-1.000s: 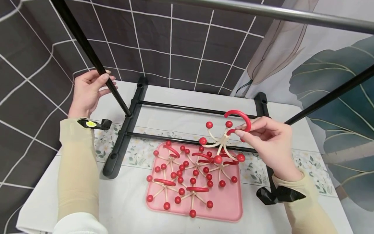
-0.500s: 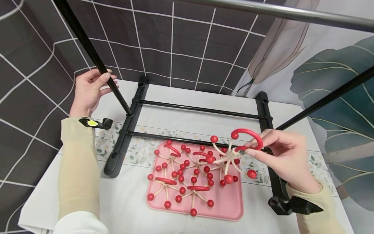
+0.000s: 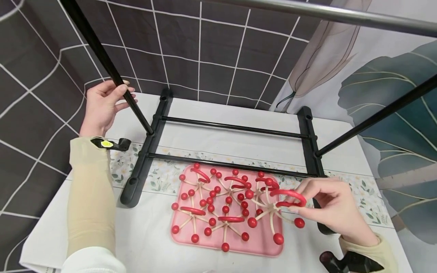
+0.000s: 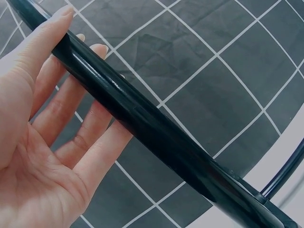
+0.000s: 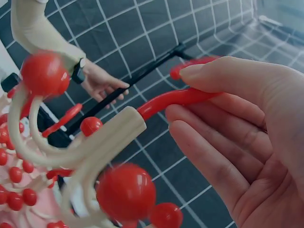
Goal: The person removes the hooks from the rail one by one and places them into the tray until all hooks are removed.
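Observation:
My right hand (image 3: 336, 206) pinches the red hook of a rotating hook hanger (image 3: 272, 207), which has cream arms tipped with red balls. It hangs over the right side of a pink tray (image 3: 261, 244). Several similar hangers (image 3: 226, 224) lie in that tray. At the left, my left hand (image 3: 102, 108) holds the slanting black pole (image 3: 136, 113) of a rack, thumb on one side and fingers behind. The left wrist view shows the pole (image 4: 142, 128) between thumb and fingers. Close up in the right wrist view, the red hook (image 5: 178, 99) runs between thumb and fingers.
The rack's black feet (image 3: 143, 167) stand on the white table, joined by two low crossbars (image 3: 235, 128). A silver rail (image 3: 324, 13) crosses overhead. Another black pole (image 3: 375, 117) rises at the right, before a patterned curtain. Dark gridded cloth hangs behind.
My right hand has moved down and to the right with the hook hanger, from above the crossbar to over the tray's right side. The left hand stays on the pole.

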`<state>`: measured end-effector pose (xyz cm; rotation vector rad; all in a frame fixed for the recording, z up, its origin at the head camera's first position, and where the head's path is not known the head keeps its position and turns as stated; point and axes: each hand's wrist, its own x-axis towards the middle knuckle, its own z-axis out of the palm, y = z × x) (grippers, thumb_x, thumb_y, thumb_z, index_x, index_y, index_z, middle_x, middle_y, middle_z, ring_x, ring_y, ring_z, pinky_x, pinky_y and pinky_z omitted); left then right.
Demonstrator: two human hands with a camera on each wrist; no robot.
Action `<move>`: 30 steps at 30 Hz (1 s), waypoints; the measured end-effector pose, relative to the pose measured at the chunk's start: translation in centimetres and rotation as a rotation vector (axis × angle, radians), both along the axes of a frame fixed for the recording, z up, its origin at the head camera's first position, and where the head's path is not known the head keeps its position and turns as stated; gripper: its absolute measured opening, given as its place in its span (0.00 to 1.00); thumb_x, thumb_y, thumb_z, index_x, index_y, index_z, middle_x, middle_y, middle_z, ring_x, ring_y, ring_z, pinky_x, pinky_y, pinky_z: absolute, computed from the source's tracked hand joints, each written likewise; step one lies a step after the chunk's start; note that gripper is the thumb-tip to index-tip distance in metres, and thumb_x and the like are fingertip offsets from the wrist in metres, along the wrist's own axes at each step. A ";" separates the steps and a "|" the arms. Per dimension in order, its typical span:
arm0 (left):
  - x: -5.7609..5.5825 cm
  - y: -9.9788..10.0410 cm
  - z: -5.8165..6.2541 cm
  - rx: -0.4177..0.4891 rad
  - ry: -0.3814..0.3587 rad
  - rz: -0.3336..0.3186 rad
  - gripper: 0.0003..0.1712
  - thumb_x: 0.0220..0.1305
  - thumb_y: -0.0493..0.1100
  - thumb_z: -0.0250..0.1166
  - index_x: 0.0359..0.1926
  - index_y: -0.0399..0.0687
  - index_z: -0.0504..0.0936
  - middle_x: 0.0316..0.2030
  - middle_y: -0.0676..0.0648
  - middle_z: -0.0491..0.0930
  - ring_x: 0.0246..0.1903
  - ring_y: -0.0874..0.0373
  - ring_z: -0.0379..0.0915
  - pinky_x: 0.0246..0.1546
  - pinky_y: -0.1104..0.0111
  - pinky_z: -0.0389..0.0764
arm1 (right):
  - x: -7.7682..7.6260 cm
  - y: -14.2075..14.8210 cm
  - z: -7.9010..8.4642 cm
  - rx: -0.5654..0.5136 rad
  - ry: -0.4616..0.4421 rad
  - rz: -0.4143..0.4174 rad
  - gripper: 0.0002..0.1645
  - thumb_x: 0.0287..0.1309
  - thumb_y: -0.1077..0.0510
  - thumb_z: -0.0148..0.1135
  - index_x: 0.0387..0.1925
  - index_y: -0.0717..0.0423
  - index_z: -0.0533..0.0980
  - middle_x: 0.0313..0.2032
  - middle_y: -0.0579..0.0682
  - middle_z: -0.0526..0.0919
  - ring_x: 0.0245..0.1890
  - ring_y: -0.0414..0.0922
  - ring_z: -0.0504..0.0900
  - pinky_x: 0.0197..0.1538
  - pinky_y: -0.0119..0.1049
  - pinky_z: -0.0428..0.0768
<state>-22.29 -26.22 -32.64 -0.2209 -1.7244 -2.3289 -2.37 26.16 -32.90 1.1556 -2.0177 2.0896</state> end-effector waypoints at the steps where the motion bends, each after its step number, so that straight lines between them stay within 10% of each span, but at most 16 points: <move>1: 0.0 0.0 0.0 -0.002 -0.001 0.000 0.13 0.64 0.31 0.71 0.48 0.30 0.85 0.37 0.40 0.87 0.37 0.50 0.86 0.39 0.66 0.87 | 0.2 0.1 -0.3 0.000 -0.011 0.004 0.22 0.36 0.90 0.68 0.29 0.67 0.81 0.31 0.61 0.86 0.34 0.49 0.85 0.43 0.33 0.85; 17: 0.0 0.0 0.0 0.026 -0.010 -0.012 0.13 0.63 0.31 0.71 0.48 0.29 0.85 0.37 0.40 0.87 0.36 0.51 0.86 0.39 0.65 0.87 | 1.8 1.1 -5.5 0.040 -0.202 0.020 0.24 0.39 0.91 0.64 0.29 0.64 0.80 0.30 0.60 0.85 0.29 0.48 0.85 0.22 0.35 0.82; 30: 0.0 0.0 0.0 0.008 -0.005 -0.004 0.13 0.64 0.31 0.71 0.48 0.30 0.85 0.38 0.40 0.87 0.36 0.51 0.86 0.39 0.66 0.87 | 2.1 0.8 -7.9 0.168 -0.347 -0.048 0.17 0.48 0.83 0.70 0.29 0.60 0.81 0.31 0.57 0.85 0.30 0.44 0.88 0.28 0.32 0.85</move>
